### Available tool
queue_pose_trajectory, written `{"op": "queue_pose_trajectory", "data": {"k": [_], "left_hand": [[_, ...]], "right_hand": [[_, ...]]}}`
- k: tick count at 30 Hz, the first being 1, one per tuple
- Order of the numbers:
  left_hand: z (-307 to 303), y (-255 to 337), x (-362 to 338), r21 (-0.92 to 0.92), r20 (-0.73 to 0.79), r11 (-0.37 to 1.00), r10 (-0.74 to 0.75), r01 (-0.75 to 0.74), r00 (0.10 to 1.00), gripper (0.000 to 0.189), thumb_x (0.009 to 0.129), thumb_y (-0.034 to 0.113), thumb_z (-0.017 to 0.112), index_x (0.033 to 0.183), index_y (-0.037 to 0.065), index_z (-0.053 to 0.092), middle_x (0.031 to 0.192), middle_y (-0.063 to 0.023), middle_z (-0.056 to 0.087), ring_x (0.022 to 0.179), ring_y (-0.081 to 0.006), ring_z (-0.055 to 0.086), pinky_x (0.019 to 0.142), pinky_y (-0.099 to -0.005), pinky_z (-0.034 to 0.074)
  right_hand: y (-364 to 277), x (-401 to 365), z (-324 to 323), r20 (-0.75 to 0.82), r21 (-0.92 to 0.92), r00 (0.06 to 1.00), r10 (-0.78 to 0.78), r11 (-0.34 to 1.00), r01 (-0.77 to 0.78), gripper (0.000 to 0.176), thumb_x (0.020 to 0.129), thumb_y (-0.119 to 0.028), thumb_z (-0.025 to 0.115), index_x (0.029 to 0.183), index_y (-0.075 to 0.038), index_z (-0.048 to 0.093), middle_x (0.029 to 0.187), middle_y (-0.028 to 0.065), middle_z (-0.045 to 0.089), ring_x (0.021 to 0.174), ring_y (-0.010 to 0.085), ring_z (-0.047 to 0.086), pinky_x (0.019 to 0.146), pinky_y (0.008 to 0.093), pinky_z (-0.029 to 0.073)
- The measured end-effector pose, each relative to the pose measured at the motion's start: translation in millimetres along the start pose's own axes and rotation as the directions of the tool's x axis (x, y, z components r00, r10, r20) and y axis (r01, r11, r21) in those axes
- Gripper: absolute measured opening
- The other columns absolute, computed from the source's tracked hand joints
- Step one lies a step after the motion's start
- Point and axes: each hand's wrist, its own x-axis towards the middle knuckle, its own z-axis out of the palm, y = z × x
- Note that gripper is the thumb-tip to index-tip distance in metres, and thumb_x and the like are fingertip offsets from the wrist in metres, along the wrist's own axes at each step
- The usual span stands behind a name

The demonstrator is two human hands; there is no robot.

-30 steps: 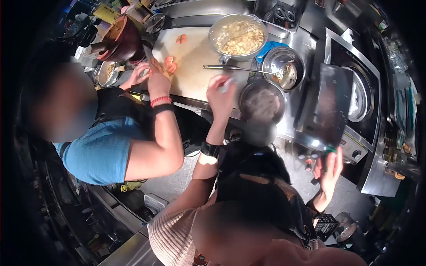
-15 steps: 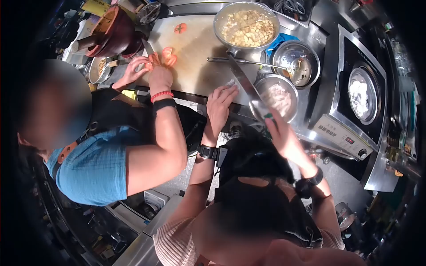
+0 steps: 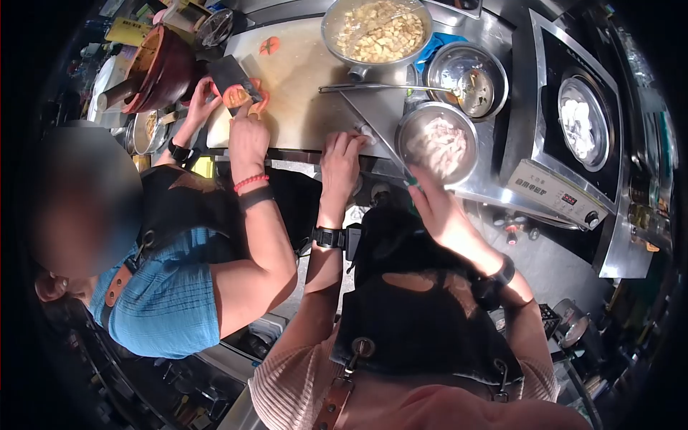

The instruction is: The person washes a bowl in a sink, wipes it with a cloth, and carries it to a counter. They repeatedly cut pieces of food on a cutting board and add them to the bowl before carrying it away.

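My right hand is wrapped round the handle of a kitchen knife. The long blade slants over the front right of the cutting board. At the board's near edge, my left hand has its fingers bent and pressed together on a small pale piece of food, whose kind I cannot make out. Just right of the blade, a metal bowl holds pale strips of meat. Behind the knife tip lies a long-handled ladle, its end in another metal bowl.
At left a co-worker's hand holds a cleaver by tomato pieces; a tomato half lies behind. A pan of diced food stands at the back. An induction cooker with a pan is right.
My knife has come down and nearer, its blade closer to my left hand. The co-worker's cleaver now shows flat beside the tomato pieces. The whole view has shifted slightly.
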Motion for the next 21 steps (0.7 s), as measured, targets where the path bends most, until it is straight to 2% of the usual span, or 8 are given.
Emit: {"op": "queue_pose_trajectory", "data": {"k": [2, 5, 8, 19, 21], "left_hand": [[1.0, 0.4, 1.9, -0.046, -0.02, 0.999, -0.008, 0.007, 1.0, 0.016, 0.079, 0.004, 0.061, 0.093, 0.007, 0.065, 0.1, -0.0044, 0.061, 0.096, -0.0258, 0.056, 0.081, -0.0381, 0.049], [0.4, 0.8, 4.2, -0.099, -0.009, 0.995, -0.005, 0.004, 1.0, 0.015, 0.078, 0.003, 0.064, 0.093, 0.004, 0.064, 0.1, -0.0061, 0.062, 0.096, -0.0269, 0.056, 0.079, -0.038, 0.049], [0.0, 1.8, 6.9, -0.113, 0.014, 0.994, -0.001, 0.002, 1.0, 0.016, 0.077, 0.0, 0.065, 0.093, 0.002, 0.063, 0.099, -0.0079, 0.061, 0.096, -0.028, 0.056, 0.079, -0.0384, 0.049], [2.7, -4.4, 12.4, -0.226, 0.116, 0.972, -0.038, 0.064, 0.992, 0.019, 0.078, -0.005, 0.06, 0.097, -0.002, 0.062, 0.099, -0.0136, 0.059, 0.097, -0.0339, 0.057, 0.079, -0.0415, 0.048], [7.9, -12.4, 11.8, -0.246, 0.119, 0.967, -0.032, 0.061, 0.992, 0.037, 0.072, -0.012, 0.053, 0.106, -0.001, 0.062, 0.107, -0.0154, 0.06, 0.097, -0.0369, 0.057, 0.081, -0.0426, 0.049]], "right_hand": [[6.5, -2.7, 4.3, -0.057, -0.027, 0.989, -0.134, 0.991, 0.133, 0.039, 0.096, -0.009, 0.05, 0.132, 0.002, 0.041, 0.1, 0.0303, 0.06, 0.092, 0.0484, 0.058, 0.076, 0.0458, 0.048], [4.5, -5.5, 2.3, 0.025, -0.004, 1.0, -0.017, 1.0, 0.017, 0.04, 0.096, -0.008, 0.051, 0.133, 0.001, 0.041, 0.095, 0.029, 0.06, 0.088, 0.0475, 0.059, 0.072, 0.0468, 0.048], [11.9, -8.5, 5.8, 0.008, -0.058, 0.998, -0.069, 0.996, 0.07, 0.04, 0.096, -0.01, 0.051, 0.133, 0.0, 0.041, 0.089, 0.028, 0.06, 0.082, 0.0476, 0.06, 0.068, 0.0483, 0.048], [17.2, -9.1, 11.5, 0.056, -0.219, 0.996, 0.075, 0.974, -0.061, 0.045, 0.098, -0.02, 0.048, 0.138, -0.004, 0.037, 0.08, 0.0254, 0.058, 0.071, 0.0463, 0.06, 0.063, 0.0512, 0.048], [16.1, -7.3, 15.1, 0.055, -0.246, 0.994, 0.093, 0.966, -0.077, 0.045, 0.099, -0.021, 0.047, 0.139, -0.005, 0.037, 0.079, 0.0255, 0.058, 0.07, 0.047, 0.06, 0.064, 0.0519, 0.048]]}}
